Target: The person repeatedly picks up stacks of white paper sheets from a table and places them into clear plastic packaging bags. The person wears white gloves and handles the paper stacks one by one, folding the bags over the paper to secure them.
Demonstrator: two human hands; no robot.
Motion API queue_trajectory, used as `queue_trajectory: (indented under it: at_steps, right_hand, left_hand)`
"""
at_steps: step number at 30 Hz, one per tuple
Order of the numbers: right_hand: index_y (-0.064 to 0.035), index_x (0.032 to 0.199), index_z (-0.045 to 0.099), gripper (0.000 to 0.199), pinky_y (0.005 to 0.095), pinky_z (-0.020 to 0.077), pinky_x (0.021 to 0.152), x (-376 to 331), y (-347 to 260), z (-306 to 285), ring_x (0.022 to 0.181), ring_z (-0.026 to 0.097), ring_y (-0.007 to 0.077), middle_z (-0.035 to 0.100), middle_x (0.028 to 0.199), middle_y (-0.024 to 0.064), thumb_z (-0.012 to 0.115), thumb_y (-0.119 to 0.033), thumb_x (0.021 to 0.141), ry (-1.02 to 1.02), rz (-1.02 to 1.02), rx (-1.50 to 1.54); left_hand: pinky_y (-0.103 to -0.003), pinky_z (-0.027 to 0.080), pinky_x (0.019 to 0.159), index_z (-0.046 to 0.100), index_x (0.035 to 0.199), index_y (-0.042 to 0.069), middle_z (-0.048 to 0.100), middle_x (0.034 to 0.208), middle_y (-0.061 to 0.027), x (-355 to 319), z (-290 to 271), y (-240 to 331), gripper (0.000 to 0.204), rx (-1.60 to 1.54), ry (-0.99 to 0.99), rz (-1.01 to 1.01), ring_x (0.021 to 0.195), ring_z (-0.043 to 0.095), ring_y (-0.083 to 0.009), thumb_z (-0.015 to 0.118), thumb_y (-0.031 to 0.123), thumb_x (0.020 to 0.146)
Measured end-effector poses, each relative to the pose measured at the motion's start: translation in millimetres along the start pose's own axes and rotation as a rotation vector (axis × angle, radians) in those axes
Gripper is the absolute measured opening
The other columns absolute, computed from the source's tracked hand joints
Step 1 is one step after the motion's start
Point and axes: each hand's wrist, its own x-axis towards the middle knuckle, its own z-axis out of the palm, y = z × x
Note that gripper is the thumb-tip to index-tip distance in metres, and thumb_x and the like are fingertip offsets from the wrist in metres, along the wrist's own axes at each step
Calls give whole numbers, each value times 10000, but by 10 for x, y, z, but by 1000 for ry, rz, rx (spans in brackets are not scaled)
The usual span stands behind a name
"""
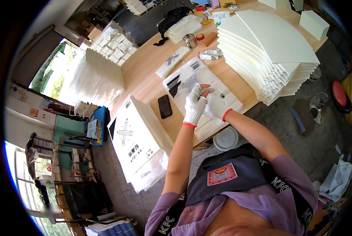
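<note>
My left hand [195, 105] and my right hand [216, 107] wear white gloves with red cuffs, and bare fingertips show at the left one. They meet above a stack of clear printed plastic bags [228, 94] on the table. The left fingers are bent in close to the right hand's fingertips; whatever is pinched there is too small to make out. The right fingers are partly hidden where the hands overlap. Just left of the bags lies a black phone [165, 106]. Nearer the front edge is a pile of white paper packs in printed plastic [134, 131].
Tall fanned stacks of white paper [268, 43] stand at the right of the wooden table [146, 65]. Behind the bags are a white pack [172, 62], a spare glove [210, 54] and a metal tin [189, 40]. A round white bucket [226, 139] sits below the table's front edge.
</note>
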Motion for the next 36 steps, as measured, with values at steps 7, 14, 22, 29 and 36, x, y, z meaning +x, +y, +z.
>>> queue_trajectory:
  at_steps: [7,14,22,29,36]
  right_hand:
    - [-67,1054,640,356,422,476,830,-134,295,303,924,626,323,665,978,167,548,-358,872,99,-229,208]
    - [-70,1007,621,243,378,476,804,-1459,463,-1771,918,607,256,642,982,95,607,-268,868,819,-141,-267]
    - [-129,901,608,175,352,488,733,-1581,1280,-2153,841,597,255,619,878,65,557,-292,864,647,181,-627]
    - [-144,900,603,132,377,462,676,-1716,611,-2255,761,580,226,580,833,27,581,-215,792,732,-133,-706]
    - [-132,1295,526,544,388,502,671,-2372,401,-2122,724,642,271,655,818,100,605,-441,854,843,430,-407]
  left_hand:
    - [-375,501,679,590,1140,148,686,807,-39,-194,-147,130,404,665,127,5,748,641,-240,732,230,770]
    - [-427,404,949,559,1198,78,548,1187,-139,-196,4,520,549,709,424,515,1122,487,-344,774,201,708]
    - [-282,456,826,531,1204,31,612,1094,-125,89,747,577,363,-217,-202,261,905,578,-174,620,222,908]
    - [-322,511,812,475,1250,36,598,1124,-111,413,1181,800,369,-958,-513,-378,938,604,-194,477,265,961]
    - [-352,549,728,552,1097,-16,627,877,-120,242,552,810,268,-672,-396,-555,775,641,-241,464,57,854]
